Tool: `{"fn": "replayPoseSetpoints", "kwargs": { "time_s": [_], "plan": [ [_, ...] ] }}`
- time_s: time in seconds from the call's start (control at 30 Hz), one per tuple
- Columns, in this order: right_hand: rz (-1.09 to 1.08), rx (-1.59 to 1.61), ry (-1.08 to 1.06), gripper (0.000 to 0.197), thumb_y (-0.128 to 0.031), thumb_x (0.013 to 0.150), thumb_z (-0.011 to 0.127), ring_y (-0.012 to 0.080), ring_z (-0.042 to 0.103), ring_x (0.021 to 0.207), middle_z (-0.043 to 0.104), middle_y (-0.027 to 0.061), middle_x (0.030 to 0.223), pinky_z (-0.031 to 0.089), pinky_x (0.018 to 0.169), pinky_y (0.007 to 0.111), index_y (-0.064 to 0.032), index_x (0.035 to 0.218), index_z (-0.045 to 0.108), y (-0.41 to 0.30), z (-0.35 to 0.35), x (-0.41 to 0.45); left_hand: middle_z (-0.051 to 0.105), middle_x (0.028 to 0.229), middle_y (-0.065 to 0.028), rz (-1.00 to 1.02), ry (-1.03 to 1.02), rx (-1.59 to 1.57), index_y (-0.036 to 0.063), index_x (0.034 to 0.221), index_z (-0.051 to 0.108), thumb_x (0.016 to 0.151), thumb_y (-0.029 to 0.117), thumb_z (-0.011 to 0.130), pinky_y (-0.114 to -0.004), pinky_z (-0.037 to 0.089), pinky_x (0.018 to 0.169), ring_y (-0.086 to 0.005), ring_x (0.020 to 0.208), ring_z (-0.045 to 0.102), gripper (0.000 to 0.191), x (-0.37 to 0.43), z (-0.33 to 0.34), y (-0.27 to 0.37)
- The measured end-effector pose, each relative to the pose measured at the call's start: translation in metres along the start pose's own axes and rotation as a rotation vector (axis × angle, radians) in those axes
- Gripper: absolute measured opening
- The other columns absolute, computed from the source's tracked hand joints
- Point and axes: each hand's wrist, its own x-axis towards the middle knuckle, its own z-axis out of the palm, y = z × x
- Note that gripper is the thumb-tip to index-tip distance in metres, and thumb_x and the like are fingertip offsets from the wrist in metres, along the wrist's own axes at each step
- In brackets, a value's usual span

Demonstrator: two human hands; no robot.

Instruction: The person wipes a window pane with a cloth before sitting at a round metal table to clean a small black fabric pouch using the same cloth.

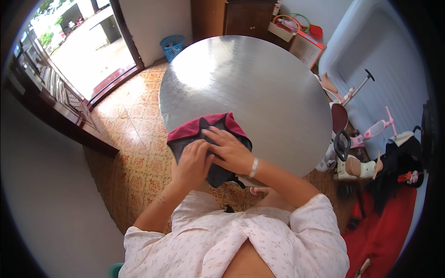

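A dark grey and magenta fabric item (219, 175), perhaps a folded bag or garment, lies at the near edge of the round metal table (271, 100). Its magenta band (187, 126) faces away from me, and a black strap (239, 182) hangs past the table's edge. My right hand (229, 149) rests palm down on the dark fabric with its fingers spread. Beside it, my left hand (194, 160) touches the same fabric, its fingertips against my right hand. Whether the left fingers pinch any cloth is hidden. Both hands cover the item's middle.
A blue plastic basket (172, 47) stands on the floor behind the table. To the right are a boxed item (307, 48), a pink scooter (373, 130) and a ride-on toy with a black steering wheel (342, 145). At left, a doorway (104, 62) opens outdoors.
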Motion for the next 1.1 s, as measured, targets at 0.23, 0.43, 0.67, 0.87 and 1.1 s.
{"fn": "replayPoseSetpoints", "kwargs": {
  "time_s": [0.23, 0.43, 0.67, 0.87, 1.1],
  "plan": [
    [0.141, -0.137, -0.109, 0.052, -0.045, 0.098, 0.051, 0.0303, 0.029, 0.144, 0.037, 0.0122, 0.154, 0.021, 0.118, 0.047, -0.0206, 0.144, 0.048, 0.025, -0.025, -0.047, 0.043, 0.145, -0.0207, -0.029, -0.189, 0.246, 0.0003, 0.141, 0.043, 0.096, 0.039, 0.056, -0.045, 0.026, 0.116, -0.0351, 0.137, 0.039, 0.061, 0.004, -0.004, -0.027],
    [0.189, -0.180, -0.010, 0.054, -0.049, 0.099, 0.046, 0.0313, 0.029, 0.144, 0.037, 0.0123, 0.154, 0.021, 0.117, 0.047, -0.0205, 0.146, 0.045, 0.069, 0.010, 0.045, 0.044, 0.147, -0.0178, -0.105, -0.208, 0.374, 0.0009, 0.142, 0.045, 0.097, 0.050, 0.050, -0.043, 0.023, 0.118, -0.0315, 0.139, 0.037, 0.066, 0.083, -0.002, -0.117],
    [0.205, -0.273, 0.077, 0.057, -0.047, 0.097, 0.048, 0.0317, 0.028, 0.144, 0.038, 0.0132, 0.153, 0.020, 0.113, 0.058, -0.0163, 0.145, 0.045, 0.088, 0.055, 0.124, 0.045, 0.146, -0.0178, -0.228, -0.038, 0.457, 0.0018, 0.139, 0.047, 0.096, 0.043, 0.052, -0.047, 0.024, 0.117, -0.0317, 0.138, 0.038, 0.060, 0.110, 0.003, -0.183],
    [0.118, -0.240, 0.000, 0.058, -0.038, 0.096, 0.053, 0.0349, 0.028, 0.143, 0.037, 0.0172, 0.151, 0.021, 0.111, 0.062, -0.0100, 0.146, 0.043, 0.029, 0.018, 0.031, 0.029, 0.156, -0.0198, -0.146, -0.328, 0.490, 0.0007, 0.149, 0.031, 0.099, 0.057, 0.036, -0.046, 0.012, 0.120, -0.0322, 0.147, 0.022, 0.075, 0.047, 0.006, -0.099],
    [0.274, -0.204, -0.181, 0.057, -0.042, 0.093, 0.059, 0.0352, 0.026, 0.144, 0.034, 0.0127, 0.155, 0.018, 0.112, 0.062, -0.0157, 0.142, 0.049, -0.011, -0.038, -0.092, 0.035, 0.155, -0.0144, 0.224, -0.367, 0.223, 0.0037, 0.147, 0.038, 0.096, 0.050, 0.048, -0.050, 0.015, 0.119, -0.0308, 0.147, 0.024, 0.070, -0.008, 0.025, 0.009]
  ]
}}
